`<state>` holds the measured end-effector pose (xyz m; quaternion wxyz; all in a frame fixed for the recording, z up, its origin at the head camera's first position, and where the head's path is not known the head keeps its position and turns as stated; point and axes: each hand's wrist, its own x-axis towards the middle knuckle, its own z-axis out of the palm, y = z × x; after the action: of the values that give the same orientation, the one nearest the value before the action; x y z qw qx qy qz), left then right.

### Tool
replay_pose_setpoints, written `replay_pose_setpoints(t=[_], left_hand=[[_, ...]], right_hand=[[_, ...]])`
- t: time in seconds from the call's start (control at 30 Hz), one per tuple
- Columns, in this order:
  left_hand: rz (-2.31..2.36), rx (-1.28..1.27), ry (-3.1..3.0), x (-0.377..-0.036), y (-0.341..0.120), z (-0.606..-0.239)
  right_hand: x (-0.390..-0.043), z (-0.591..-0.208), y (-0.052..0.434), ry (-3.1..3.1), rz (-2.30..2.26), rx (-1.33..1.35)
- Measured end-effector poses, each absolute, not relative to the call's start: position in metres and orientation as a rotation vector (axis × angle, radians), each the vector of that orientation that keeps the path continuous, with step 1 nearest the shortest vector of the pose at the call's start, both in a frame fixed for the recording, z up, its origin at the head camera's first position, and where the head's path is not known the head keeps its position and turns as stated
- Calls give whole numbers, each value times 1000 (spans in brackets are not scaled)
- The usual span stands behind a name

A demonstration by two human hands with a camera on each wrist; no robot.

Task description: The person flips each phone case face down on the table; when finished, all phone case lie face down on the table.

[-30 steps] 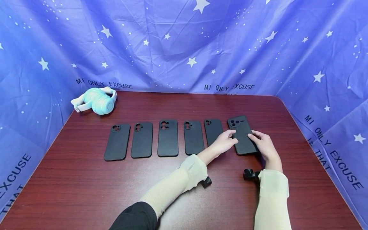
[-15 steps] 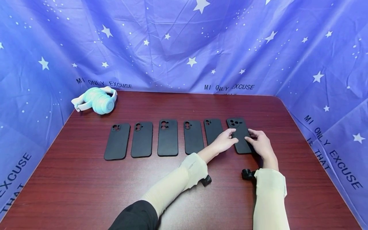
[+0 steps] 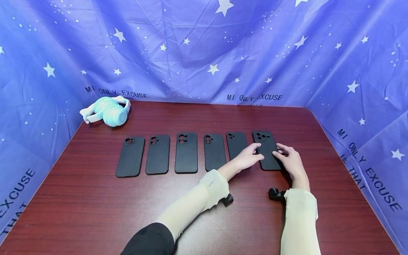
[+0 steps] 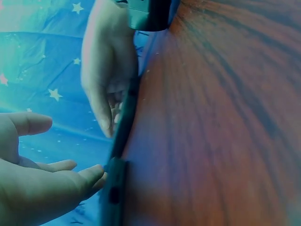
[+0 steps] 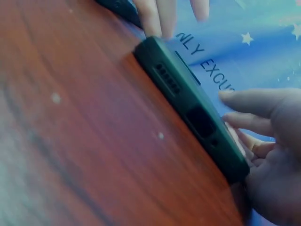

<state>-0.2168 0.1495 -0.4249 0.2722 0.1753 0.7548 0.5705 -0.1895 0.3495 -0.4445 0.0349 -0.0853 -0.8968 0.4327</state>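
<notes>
A black phone case [image 3: 268,153] with several round camera holes lies flat at the right end of a row. My left hand [image 3: 246,158] is at its left long edge, fingers extended and thumb apart. On the opposite side, the fingers of my right hand [image 3: 294,163] rest along the right edge. In the right wrist view the thumb of that hand stands off the case [image 5: 197,117], whose end shows a port and a grille. My left forearm and hand partly cover a neighbouring case [image 3: 236,146] with small camera holes.
More black phone cases, such as the one with large camera holes [image 3: 186,156], lie leftward in the row on the dark red wooden table [image 3: 134,212]. Folded pale blue headphones [image 3: 109,111] sit at the back left. A starry blue cloth [image 3: 191,63] hangs around the table.
The rightmost case has turned from a slant to straighter, its top end shifting slightly toward the person. My right hand has moved a little left with it; the left hand stays put.
</notes>
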Motion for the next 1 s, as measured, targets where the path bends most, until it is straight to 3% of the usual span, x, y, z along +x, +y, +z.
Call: replay_pose_setpoints(t=[0.2,0.53,1.0], left_hand=[[1490,616,2020,-213,117,-415],[1165,987,2290,-213,39,-404],[877,813,2763,-223,-88,-407]], right_hand=[[-188,-446,354,-2522,1704,-336],[-190,-446,354,-2557,1679,-394],[-185,-447,373,-2620,1806,-211]])
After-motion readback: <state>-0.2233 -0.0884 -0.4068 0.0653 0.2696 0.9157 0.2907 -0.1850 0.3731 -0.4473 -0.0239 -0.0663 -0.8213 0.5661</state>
